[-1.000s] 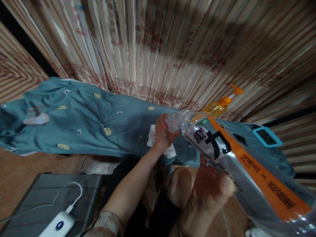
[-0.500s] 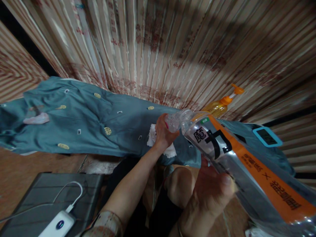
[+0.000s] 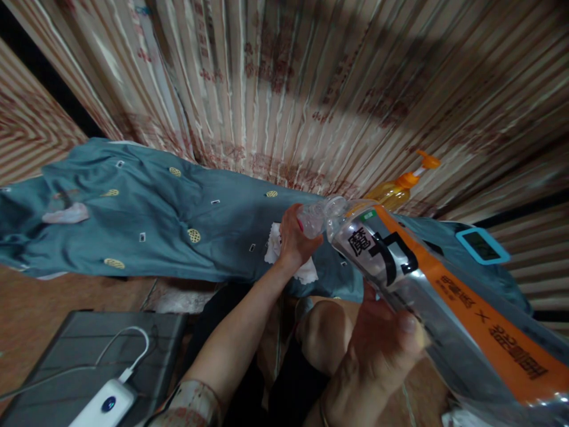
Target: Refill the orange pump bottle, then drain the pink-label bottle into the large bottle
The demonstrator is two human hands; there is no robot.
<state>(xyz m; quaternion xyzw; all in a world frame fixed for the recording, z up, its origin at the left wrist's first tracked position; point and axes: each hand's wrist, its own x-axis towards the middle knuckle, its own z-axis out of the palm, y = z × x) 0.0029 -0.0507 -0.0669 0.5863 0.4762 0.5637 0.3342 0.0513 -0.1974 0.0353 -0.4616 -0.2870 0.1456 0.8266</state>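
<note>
My right hand (image 3: 384,344) supports a large clear plastic bottle (image 3: 462,314) from below, thumb along its side. The bottle has a silver and orange label and lies tilted, its neck pointing left and its base toward the lower right. My left hand (image 3: 296,238) is closed around a small clear plastic container (image 3: 312,219) with a pinkish-red edge. This container meets the bottle's neck; whether the two are joined I cannot tell. Under my left hand a crumpled white cloth or tissue (image 3: 306,273) rests on the blue-green patterned cloth (image 3: 231,228).
Behind the large bottle stands an orange pump bottle (image 3: 391,193) with yellow liquid. A blue-rimmed digital device (image 3: 483,246) lies to the right. At lower left, a white power bank (image 3: 104,406) with a cable rests on a grey surface (image 3: 48,362). A pleated curtain (image 3: 275,107) hangs behind.
Both hands stay nearly still. The large bottle's base end has shifted very slightly.
</note>
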